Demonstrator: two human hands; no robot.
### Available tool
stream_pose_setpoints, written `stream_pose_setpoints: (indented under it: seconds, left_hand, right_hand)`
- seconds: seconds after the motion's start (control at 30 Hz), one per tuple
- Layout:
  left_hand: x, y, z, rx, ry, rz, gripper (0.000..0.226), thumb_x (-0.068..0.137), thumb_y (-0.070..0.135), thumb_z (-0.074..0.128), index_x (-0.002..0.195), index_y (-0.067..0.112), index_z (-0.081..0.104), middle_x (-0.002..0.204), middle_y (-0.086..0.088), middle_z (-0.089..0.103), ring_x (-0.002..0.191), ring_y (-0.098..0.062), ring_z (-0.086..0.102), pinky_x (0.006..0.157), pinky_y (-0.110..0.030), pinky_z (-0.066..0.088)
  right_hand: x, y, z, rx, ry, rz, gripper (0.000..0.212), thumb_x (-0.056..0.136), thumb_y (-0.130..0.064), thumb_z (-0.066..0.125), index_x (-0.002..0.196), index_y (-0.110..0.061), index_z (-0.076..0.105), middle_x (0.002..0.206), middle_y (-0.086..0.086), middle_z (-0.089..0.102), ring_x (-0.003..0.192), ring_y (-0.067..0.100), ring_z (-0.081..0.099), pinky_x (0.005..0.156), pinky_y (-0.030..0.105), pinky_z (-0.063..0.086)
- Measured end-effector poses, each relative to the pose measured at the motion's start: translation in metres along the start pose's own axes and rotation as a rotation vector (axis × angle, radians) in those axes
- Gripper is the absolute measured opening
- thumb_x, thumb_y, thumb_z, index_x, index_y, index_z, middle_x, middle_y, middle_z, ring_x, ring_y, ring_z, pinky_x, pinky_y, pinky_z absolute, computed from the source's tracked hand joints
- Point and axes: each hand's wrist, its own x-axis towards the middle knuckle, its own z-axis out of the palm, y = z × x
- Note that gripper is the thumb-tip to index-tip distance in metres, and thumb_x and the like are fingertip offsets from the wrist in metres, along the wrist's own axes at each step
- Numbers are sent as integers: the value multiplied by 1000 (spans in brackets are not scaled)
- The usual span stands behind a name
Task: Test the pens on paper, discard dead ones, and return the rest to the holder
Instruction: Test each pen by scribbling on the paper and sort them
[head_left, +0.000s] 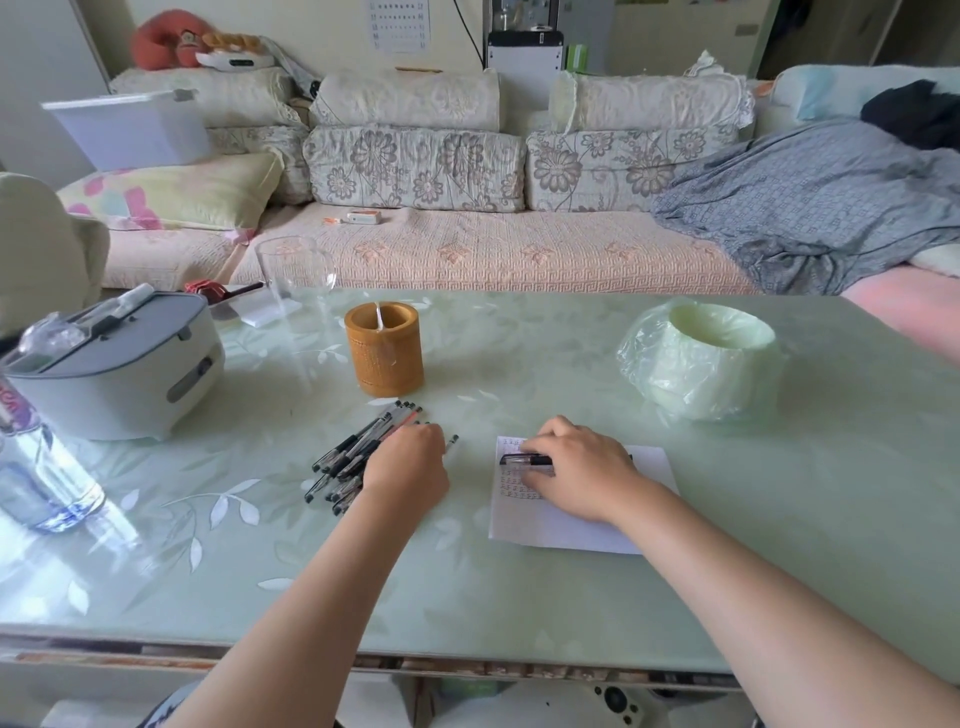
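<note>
Green glass-topped table (519, 597) takes up most of the view. Far L on it is a grey & white lidded appliance (119, 364), kind unclear. Far R is a small bin (701, 358) w/ a pale green plastic liner, mouth open: prob. where the dead pens go.

Bamboo pen holder (384, 348) stands upright, centre-back, well apart from the bin. No pens show in it, only smth thin & white poking above the rim.

Sheet of paper (587, 525) lies flat front-R, w/ rows of small scribble marks on its upper L part. Pile of pens (353, 457), mostly black-capped, lies loose on the table just in front of the holder.

Left hand (408, 465) rests palm-down on the near end of the pile, fingers tucked under & hidden. Can't tell if it grips anything. One pen end (452, 442) sticks out past its knuckles; held or just lying there, unclear.

Right hand (576, 467) is on the paper, fingers curled over a black pen (524, 460) that lies across the scribbled area, cap end showing to the L.

Step, as I read it: testing is mid-way, w/ most of the batch unsorted on the table & none back in the holder yet. Nxt move calls for a verdict on the black pen: if it marks, carry it up-L & drop it tip-down into the holder; if dry, over to the bin on the R. Then L hand must free a single pen from the pile w/o scattering the rest.
</note>
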Motion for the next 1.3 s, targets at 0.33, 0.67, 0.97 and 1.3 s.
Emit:
stream_pose_setpoints:
  seconds: [0.33, 0.67, 0.97, 1.3]
  left_hand:
    - [2, 22, -2, -142, 102, 233, 23, 92, 38, 53, 114, 36, 60, 105, 15, 63, 94, -11, 58, 71, -28, 45]
    - [13, 42, -5, -354, 80, 285, 14, 90, 29, 61, 100, 33, 70, 93, 16, 70, 76, -5, 55, 69, -28, 49]
    - [16, 27, -9, -609, -26, 280, 9, 84, 19, 70, 85, 27, 73, 72, 15, 68, 63, 2, 55, 58, -11, 41]
    - [23, 7, -5, -363, -49, 193, 4, 86, 29, 66, 86, 34, 67, 79, 18, 66, 77, -6, 61, 74, -30, 53]
  right_hand:
    - [8, 5, -3, 76, 30, -131, 32, 95, -45, 51, 124, -39, 60, 120, -12, 52, 118, 15, 45, 89, 32, 41]
    - [9, 5, -13, 247, 122, -128, 19, 97, -33, 49, 101, -22, 64, 92, -4, 62, 86, 20, 57, 69, 33, 41]
    - [11, -6, -16, 104, 166, -131, 24, 97, -44, 45, 95, -27, 61, 68, -6, 55, 68, 25, 50, 59, 33, 37]
    - [7, -4, -18, 198, -25, -39, 36, 98, -43, 39, 131, -33, 46, 104, -4, 66, 98, 20, 58, 78, 34, 45]
